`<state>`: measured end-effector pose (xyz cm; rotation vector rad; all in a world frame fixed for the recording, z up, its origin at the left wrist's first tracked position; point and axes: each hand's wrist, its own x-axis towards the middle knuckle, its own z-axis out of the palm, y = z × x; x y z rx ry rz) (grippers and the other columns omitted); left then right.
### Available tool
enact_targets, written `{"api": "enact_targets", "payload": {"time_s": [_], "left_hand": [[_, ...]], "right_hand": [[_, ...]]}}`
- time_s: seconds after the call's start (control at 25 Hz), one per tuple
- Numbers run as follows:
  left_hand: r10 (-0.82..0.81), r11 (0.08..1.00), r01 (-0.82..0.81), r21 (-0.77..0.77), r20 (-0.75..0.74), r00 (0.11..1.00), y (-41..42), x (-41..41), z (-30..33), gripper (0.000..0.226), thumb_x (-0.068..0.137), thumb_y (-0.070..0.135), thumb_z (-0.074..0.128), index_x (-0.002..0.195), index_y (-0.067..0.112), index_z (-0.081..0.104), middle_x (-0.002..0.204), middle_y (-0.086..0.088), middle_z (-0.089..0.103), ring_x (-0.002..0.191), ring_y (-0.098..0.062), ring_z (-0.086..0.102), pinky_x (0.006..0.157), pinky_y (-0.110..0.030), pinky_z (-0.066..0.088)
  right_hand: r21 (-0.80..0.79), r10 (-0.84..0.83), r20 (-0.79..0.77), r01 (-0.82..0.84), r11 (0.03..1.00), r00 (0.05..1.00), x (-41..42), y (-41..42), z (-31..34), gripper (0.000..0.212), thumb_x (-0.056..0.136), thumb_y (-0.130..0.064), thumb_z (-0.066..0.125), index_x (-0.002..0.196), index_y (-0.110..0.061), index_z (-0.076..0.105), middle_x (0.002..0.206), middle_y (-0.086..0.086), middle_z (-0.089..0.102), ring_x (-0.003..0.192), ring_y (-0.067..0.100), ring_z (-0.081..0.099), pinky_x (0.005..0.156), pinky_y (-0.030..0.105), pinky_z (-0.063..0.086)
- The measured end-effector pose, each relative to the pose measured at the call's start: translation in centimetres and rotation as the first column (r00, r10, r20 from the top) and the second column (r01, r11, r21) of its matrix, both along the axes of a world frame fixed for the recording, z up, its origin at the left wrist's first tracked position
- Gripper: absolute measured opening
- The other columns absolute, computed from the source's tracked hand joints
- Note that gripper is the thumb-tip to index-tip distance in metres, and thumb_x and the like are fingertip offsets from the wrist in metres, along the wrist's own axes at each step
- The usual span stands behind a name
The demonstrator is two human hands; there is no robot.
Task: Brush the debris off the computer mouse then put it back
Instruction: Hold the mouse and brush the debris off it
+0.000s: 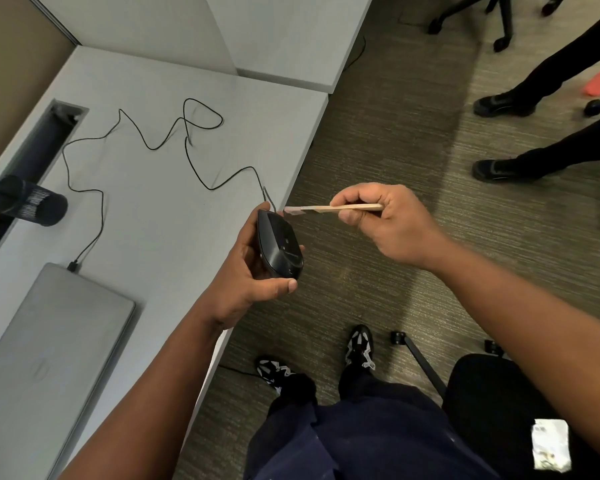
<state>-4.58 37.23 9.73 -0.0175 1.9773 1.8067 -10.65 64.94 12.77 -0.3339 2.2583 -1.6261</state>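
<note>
Gripping the black computer mouse (pixel 280 244), the left hand (pixel 253 271) holds it in the air at the tabletop (pixel 160 188) edge, above the boundary between tabletop and carpet. The thumb lies along the near end of the mouse; the fingers wrap behind it and are mostly hidden. The mouse is tilted, its top surface facing up and to the right.

The right hand (pixel 388 223) pinches the wooden handle of a small brush (pixel 329 208), held nearly level. The bristle tip is blurred and sits just beside the far end of the mouse; contact cannot be confirmed. Debris on the mouse is too small to make out.

The mouse cable (pixel 146 143) runs in loose loops across the tabletop to a plug at the far edge of a closed grey laptop (pixel 49 348). The laptop is cut off at the left frame edge.

A black mesh pen cup (pixel 32 202) lies on its side near a recessed cable slot (pixel 39 140). Its opening faces away; any contents cannot be seen. The slot interior is dark.
</note>
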Motion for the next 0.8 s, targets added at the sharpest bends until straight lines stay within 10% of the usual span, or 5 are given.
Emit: {"api": "enact_targets", "payload": {"time_s": [0.6, 0.8], "left_hand": [[0.112, 0.993, -0.113, 0.025, 0.027, 0.993, -0.5, -1.0, -0.3, 0.126, 0.061, 0.004, 0.094, 0.163, 0.035, 0.028, 0.157, 0.0, 0.045, 0.137, -0.024, 0.059, 0.104, -0.045, 0.057], [0.164, 0.986, -0.164, 0.027, 0.02, 0.986, 0.1, -1.0, 0.0, 0.113, 0.065, -0.003, 0.087, 0.16, 0.029, 0.034, 0.151, 0.001, 0.051, 0.129, -0.019, 0.062, 0.095, -0.033, 0.057]], "right_hand": [[-0.036, 0.279, 0.071, -0.277, 0.96, 0.958, 0.2, 1.4, 1.3, 0.018, 0.095, -0.013, 0.071, 0.103, -0.026, 0.078, 0.092, 0.019, 0.072, 0.087, 0.052, 0.062, 0.074, 0.068, 0.052], [-0.039, 0.223, -0.062, -0.225, 0.974, 0.973, 0.9, 0.3, 1.3, 0.021, 0.093, -0.006, 0.071, 0.11, -0.016, 0.079, 0.103, -0.003, 0.077, 0.1, 0.016, 0.071, 0.09, 0.039, 0.056]]}}
